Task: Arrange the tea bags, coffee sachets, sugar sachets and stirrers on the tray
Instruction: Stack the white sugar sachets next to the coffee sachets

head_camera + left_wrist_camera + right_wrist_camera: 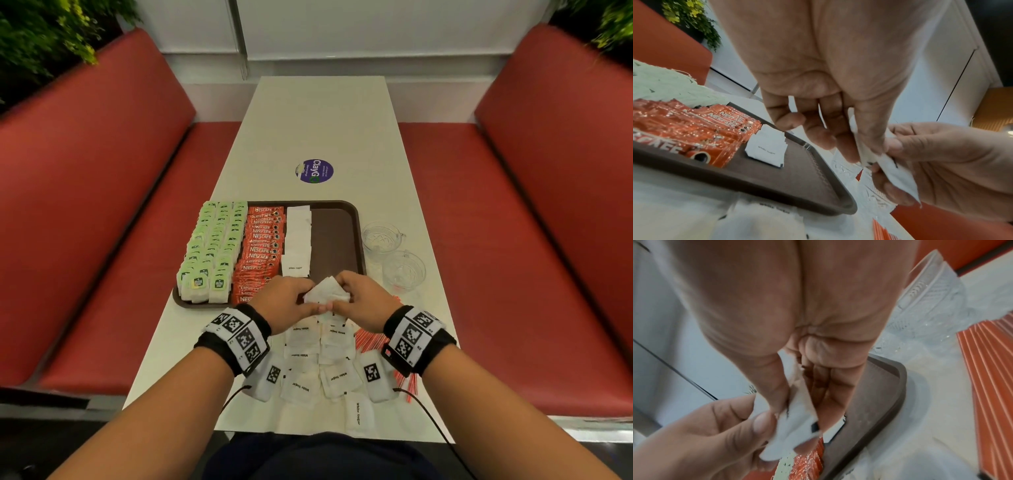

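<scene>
We pinch sugar sachets (327, 292) between left hand (286, 301) and right hand (363, 298), squaring them for the tray (337, 236).

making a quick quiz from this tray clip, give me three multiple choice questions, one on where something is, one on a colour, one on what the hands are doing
1. Where do the two glass cups stand?
A. on the tray
B. on the table right of the tray
C. on the bench

2. What colour are the coffee sachets?
A. orange-red
B. blue
C. black

3. What are the hands doing?
A. resting flat on the table
B. both holding white sugar sachets
C. lifting the tray

Answers:
1 B, the cups sit on the table beside the tray rim.
2 A, the row next to the green tea bags.
3 B, left hand and right hand pinch the sugar sachets between them.
</scene>
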The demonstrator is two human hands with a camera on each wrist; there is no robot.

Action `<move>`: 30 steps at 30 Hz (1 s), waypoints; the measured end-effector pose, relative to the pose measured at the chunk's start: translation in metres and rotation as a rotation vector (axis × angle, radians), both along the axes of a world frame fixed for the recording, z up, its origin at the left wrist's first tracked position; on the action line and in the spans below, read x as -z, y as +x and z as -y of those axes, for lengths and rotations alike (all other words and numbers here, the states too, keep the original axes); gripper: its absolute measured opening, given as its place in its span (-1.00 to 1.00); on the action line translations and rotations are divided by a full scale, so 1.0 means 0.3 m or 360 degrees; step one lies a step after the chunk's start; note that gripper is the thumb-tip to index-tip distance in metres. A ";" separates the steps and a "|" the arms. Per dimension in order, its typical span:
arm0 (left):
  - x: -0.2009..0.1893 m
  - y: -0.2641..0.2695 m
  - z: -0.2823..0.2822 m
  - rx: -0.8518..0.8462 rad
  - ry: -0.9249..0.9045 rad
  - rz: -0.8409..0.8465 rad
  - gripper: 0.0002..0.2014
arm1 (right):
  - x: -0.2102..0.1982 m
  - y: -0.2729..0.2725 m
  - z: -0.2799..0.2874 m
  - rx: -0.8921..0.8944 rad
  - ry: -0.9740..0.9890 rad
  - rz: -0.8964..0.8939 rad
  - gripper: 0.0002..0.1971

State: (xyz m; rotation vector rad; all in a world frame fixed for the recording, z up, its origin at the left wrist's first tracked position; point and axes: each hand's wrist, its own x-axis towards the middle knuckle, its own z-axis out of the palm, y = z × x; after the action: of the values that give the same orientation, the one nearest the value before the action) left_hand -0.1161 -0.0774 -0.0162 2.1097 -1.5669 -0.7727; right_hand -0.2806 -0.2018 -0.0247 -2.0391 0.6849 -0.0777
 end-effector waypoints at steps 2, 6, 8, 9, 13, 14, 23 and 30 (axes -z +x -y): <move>-0.015 0.002 -0.004 0.0006 -0.0030 -0.0037 -0.78 | 0.002 -0.001 0.001 0.0004 0.0044 0.0044 -0.77; -0.026 0.012 -0.004 -0.0077 -0.0135 -0.0216 -0.76 | -0.005 0.003 0.006 0.0054 0.0111 0.0127 -0.78; -0.030 0.023 0.001 -0.0134 -0.0198 -0.0233 -0.79 | -0.009 0.010 0.007 0.0118 0.0158 0.0163 -0.78; -0.035 0.027 0.004 -0.0170 -0.0240 -0.0212 -0.83 | -0.009 0.013 0.008 0.0140 0.0181 0.0166 -0.79; -0.051 0.050 0.011 -0.0387 -0.0370 -0.0255 -0.94 | -0.003 0.028 0.020 0.0194 0.0311 0.0169 -0.82; -0.053 0.057 0.012 -0.0426 -0.0396 -0.0279 -0.92 | 0.000 0.031 0.023 0.0219 0.0348 0.0173 -0.82; -0.063 0.114 0.054 -0.0489 -0.0466 -0.0181 -0.94 | -0.016 0.040 0.076 0.0381 0.0411 0.0208 -0.74; -0.016 0.246 0.125 -0.0562 -0.0140 0.0078 -0.92 | -0.015 0.022 0.125 0.0516 0.0419 0.0254 -0.86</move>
State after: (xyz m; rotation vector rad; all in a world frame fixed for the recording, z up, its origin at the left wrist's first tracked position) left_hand -0.0423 -0.1147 -0.0113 2.2658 -1.1771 -0.5241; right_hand -0.2740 -0.2393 -0.0201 -1.6383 0.8708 -0.3183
